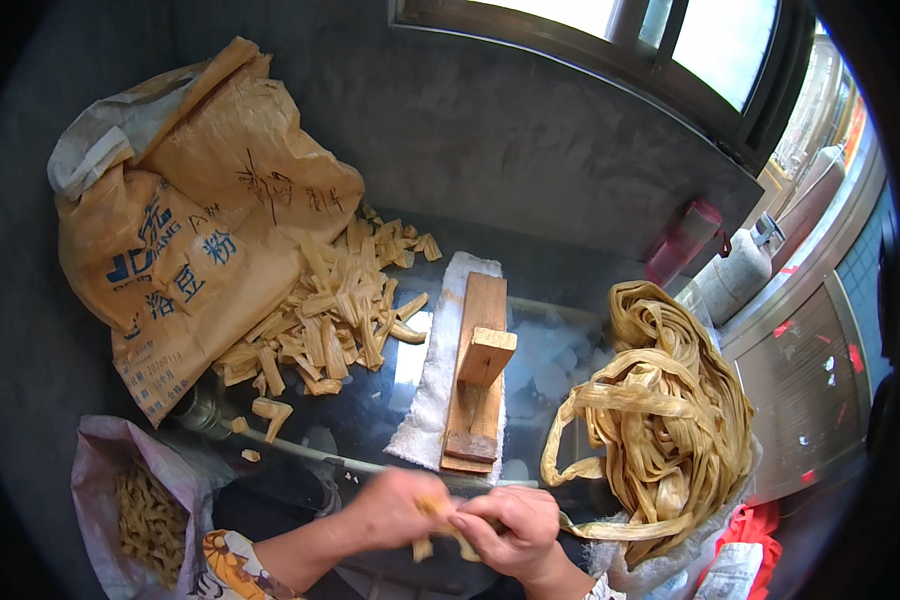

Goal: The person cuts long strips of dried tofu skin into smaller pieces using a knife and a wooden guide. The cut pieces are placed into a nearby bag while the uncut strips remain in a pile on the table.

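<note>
My left hand, blurred, is closed around a short yellowish strip that looks like tofu skin. Close against it, my right hand pinches the strip between thumb and fingers. Pale ends of strip hang below the hands. Just beyond them, a wooden board with a raised block lies on a folded white towel. To the right is a tangled heap of long tan strips. One strand of it reaches my right hand; whether it joins the held piece, I cannot tell.
Short folded pieces spill by a large brown paper sack on the glass tabletop. An open woven bag at lower left holds small knotted pieces. A pink bottle and a gas cylinder stand at right.
</note>
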Available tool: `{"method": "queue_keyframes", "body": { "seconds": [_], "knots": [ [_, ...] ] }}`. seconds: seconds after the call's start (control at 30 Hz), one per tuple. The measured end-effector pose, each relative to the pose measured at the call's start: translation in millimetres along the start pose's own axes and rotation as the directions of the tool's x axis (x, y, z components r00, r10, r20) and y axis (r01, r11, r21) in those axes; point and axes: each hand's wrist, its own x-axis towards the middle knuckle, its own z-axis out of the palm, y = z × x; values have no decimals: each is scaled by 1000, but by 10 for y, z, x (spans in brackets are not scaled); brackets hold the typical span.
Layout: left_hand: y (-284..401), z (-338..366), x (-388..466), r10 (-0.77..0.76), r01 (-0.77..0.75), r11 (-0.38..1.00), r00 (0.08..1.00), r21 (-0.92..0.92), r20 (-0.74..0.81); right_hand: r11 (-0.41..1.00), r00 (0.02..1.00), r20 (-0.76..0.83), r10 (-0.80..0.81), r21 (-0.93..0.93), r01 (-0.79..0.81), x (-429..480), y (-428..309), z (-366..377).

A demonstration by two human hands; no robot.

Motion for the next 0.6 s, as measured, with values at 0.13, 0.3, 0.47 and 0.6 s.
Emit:
{"method": "queue_keyframes", "body": {
  "seconds": [0.13,0.3,0.47,0.6],
  "knots": [
    [70,62,-33,205,102,923,685,-371,699,978,979,-24,-202,54,203,-42,126,-81],
    [228,-36,4,281,-200,925,932,-322,229,938,987,-128,99,-319,-136,-94,156,-106],
    [163,-200,65,507,-507,749,853,426,124,322,569,528,631,488,-811,-184,169,-67],
    [-12,-236,119,633,-643,659,754,391,174,-152,272,762,588,434,-888,-256,267,54]
  ]
}}
